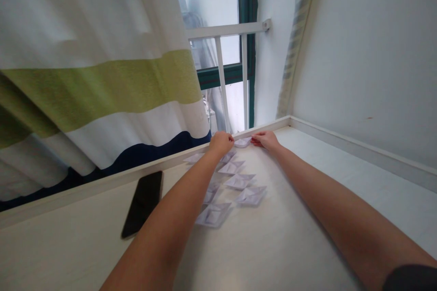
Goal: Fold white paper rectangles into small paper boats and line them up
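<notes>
Both my arms stretch to the far edge of the white surface, one hand on each side of a small white folded paper boat (243,142). My left hand (221,142) is closed at the boat's left tip, with its fingertips partly hidden. On the other side, the fingers of my right hand (266,140) pinch the right tip. Nearer to me, more paper boats lie in rough rows, among them one boat (232,167), another boat (240,181), a third boat (251,195) and the nearest boat (213,214). My left forearm covers part of the left row.
A black phone (143,203) lies left of my left forearm. A low raised rim (344,144) borders the surface. Behind it hang a striped curtain (112,84) and a white railing (225,30) before a green-framed window. A white wall stands at right.
</notes>
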Tool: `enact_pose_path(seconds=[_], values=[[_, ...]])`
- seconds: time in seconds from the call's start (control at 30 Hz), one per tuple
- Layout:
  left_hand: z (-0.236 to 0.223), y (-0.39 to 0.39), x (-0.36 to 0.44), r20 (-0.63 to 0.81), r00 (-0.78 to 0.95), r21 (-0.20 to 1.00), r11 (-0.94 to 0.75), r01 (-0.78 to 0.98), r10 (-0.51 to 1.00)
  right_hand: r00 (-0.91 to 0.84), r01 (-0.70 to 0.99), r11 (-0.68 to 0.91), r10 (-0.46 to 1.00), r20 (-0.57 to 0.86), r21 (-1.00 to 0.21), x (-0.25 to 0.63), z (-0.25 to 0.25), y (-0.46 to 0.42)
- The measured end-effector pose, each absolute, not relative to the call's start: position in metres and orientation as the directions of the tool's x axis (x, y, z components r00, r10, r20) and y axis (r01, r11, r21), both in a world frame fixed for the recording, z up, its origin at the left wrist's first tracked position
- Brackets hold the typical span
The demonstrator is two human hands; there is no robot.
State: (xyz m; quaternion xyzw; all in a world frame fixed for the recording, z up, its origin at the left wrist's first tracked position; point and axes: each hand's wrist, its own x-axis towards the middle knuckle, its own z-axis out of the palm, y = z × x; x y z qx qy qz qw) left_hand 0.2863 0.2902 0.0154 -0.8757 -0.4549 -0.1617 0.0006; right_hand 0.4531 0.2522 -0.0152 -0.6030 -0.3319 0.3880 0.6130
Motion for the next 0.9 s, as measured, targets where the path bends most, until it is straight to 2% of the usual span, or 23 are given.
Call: enact_pose_path(seconds=[0.6, 0.67, 0.8, 0.9], values=[[0.013, 0.29, 0.287, 0.307, 0.52, 0.128, -0.576, 0.808, 0.797, 0.494, -0.065, -0.026, 0.868, -0.055, -0.998, 0.457, -0.022, 0.258], [0.013, 0.289, 0.285, 0.321, 0.524, 0.132, -0.585, 0.8, 0.789, 0.513, -0.015, -0.037, 0.858, -0.039, -0.999, 0.459, -0.023, 0.258], [0.02, 0.284, 0.278, 0.334, 0.512, 0.163, -0.584, 0.796, 0.791, 0.573, 0.219, -0.058, 0.816, 0.08, -0.974, 0.465, -0.019, 0.254], [0.031, 0.275, 0.268, 0.356, 0.501, 0.176, -0.583, 0.793, 0.789, 0.548, 0.31, -0.047, 0.825, 0.138, -0.949, 0.465, -0.008, 0.248]])
